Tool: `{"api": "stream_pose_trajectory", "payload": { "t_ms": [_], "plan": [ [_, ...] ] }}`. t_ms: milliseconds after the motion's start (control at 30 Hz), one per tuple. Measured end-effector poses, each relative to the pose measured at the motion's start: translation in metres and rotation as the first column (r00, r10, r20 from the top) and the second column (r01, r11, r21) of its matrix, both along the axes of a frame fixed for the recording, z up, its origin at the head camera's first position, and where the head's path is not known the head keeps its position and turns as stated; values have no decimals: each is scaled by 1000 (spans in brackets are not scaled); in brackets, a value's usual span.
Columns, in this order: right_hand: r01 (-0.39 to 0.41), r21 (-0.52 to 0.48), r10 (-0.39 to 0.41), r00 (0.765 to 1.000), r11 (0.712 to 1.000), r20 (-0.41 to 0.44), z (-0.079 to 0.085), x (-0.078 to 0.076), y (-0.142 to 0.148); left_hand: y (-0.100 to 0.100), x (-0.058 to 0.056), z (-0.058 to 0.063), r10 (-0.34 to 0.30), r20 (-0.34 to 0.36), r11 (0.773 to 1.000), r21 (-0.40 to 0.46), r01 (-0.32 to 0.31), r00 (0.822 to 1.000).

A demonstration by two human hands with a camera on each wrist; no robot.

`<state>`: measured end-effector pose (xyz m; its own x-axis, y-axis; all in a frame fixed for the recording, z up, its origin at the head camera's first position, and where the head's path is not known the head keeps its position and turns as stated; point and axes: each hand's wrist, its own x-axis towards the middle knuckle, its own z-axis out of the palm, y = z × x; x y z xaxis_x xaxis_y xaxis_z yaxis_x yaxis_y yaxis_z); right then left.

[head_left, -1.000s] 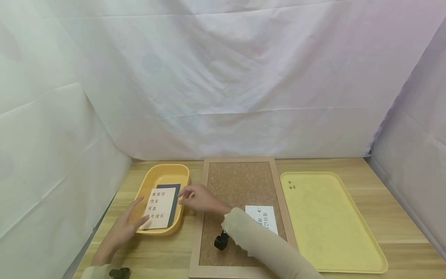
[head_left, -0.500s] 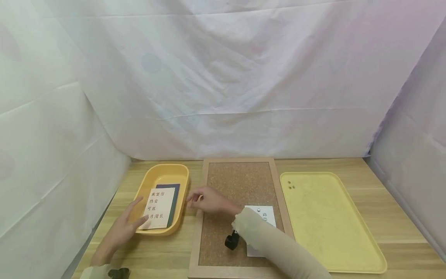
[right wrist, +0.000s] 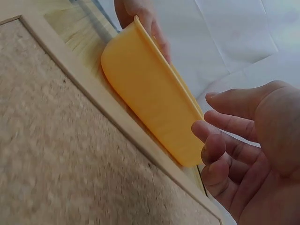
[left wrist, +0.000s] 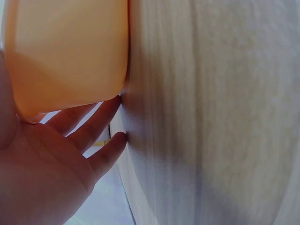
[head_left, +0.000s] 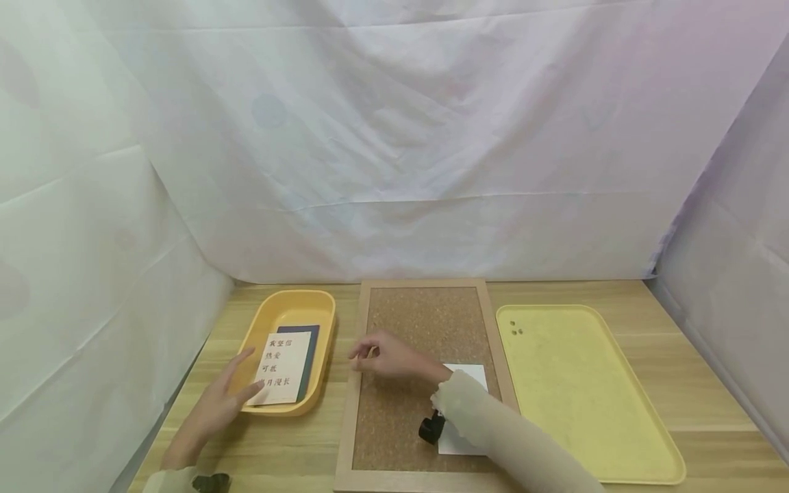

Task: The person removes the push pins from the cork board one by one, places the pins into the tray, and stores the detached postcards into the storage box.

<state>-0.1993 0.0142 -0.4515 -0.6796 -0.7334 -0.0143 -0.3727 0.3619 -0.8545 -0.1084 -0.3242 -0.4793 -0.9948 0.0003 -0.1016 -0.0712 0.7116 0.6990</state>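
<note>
At the left of the head view, my left hand (head_left: 216,404) holds the near left corner of a deep yellow bin (head_left: 280,298). Its thumb crosses the rim, and its other fingers lie along the outside wall, as the left wrist view shows. Inside the bin a cream card (head_left: 286,366) with handwritten characters lies on a dark blue-green card (head_left: 314,335). My right hand (head_left: 394,356) hovers over the left frame of a cork board (head_left: 425,315), right of the bin. Its fingers are loosely curled, with nothing visible between them. A white card (head_left: 459,441) on the board is partly hidden by the right sleeve.
To the right of the board lies a flat yellow tray (head_left: 592,404), with 3 small pins (head_left: 514,332) near its far left corner. White cloth (head_left: 394,171) hangs behind and at both sides of the wooden table (head_left: 277,452).
My right hand has drawn away from the bin's right rim to the right, over the board's edge. Its sleeve now covers the writing on the white card. My left hand stays put.
</note>
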Motion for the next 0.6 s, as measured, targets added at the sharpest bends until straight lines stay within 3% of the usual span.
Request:
{"api": "stream_pose_trajectory", "payload": {
  "t_ms": [200, 600],
  "plan": [
    [13, -15, -14, 999, 1000, -39, -4, -3, 15, 1, 1, 1, 1, 2, 1000, -8, -1, 1000],
    [77, -4, -78, 997, 997, -18, -7, -3, 43, 0, 1, 0, -3, -5, 1000, -14, 3, 1000]
  ]
}}
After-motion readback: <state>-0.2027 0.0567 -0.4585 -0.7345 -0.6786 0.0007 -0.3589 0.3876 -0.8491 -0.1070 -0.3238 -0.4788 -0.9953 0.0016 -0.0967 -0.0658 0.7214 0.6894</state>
